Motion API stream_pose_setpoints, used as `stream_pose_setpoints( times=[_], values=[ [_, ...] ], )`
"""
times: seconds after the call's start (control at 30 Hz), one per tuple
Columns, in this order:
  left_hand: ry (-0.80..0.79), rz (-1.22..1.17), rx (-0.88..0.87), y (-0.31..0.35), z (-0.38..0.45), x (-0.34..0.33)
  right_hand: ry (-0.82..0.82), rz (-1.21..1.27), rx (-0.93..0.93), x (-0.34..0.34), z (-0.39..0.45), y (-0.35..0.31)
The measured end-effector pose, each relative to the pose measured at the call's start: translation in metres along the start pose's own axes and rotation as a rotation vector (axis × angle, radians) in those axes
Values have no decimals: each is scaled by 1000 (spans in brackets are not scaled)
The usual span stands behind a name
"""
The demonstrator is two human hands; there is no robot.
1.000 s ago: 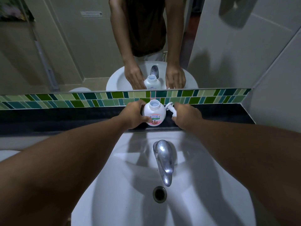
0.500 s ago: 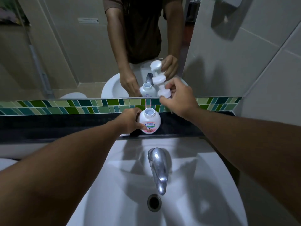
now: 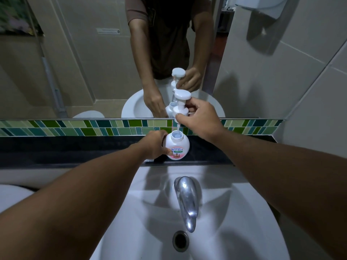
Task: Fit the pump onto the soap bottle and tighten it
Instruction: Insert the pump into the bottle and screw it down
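Note:
A round white soap bottle [image 3: 178, 147] with a pink label stands on the black ledge [image 3: 75, 149] behind the sink, its neck uncovered. My left hand [image 3: 155, 144] grips the bottle's left side. My right hand [image 3: 201, 119] holds the white pump [image 3: 181, 103] upright directly above the bottle. The pump's thin tube hangs down, and its tip reaches the bottle's mouth. The pump's collar stays well above the neck.
A white sink [image 3: 234, 231] with a chrome tap [image 3: 186, 199] and a drain [image 3: 180, 240] lies below the ledge. A green tile strip [image 3: 75, 127] and a mirror [image 3: 84, 62] stand behind it. A tiled wall [image 3: 300, 91] closes in on the right.
My right hand picked the pump up off the ledge, raised it and brought it over the bottle; its tube tip now meets the mouth. My left hand stayed on the bottle.

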State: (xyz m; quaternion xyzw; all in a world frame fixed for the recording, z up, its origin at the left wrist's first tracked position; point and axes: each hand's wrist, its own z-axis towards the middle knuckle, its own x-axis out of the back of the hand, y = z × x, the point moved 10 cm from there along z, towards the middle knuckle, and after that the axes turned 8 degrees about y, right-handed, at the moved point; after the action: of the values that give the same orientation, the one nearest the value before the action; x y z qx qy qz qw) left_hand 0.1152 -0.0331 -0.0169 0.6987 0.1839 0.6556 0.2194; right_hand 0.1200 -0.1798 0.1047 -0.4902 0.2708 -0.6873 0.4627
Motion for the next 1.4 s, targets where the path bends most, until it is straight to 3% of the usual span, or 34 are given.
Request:
stream_pose_setpoints(
  times=[0.37, 0.63, 0.83, 1.4],
  values=[
    [7, 12, -23, 2, -1, 0, -23, -30, -98, -19, -27, 44],
    [-3, -13, -17, 2, -1, -2, -31, -139, -45, -26, -35, 48],
    [-4, -6, -26, 4, -3, -1, -4, -112, -135, -31, -41, 66],
    [2, 30, -31, 4, -3, 0, -41, -151, -92, -36, -51, 72]
  ],
)
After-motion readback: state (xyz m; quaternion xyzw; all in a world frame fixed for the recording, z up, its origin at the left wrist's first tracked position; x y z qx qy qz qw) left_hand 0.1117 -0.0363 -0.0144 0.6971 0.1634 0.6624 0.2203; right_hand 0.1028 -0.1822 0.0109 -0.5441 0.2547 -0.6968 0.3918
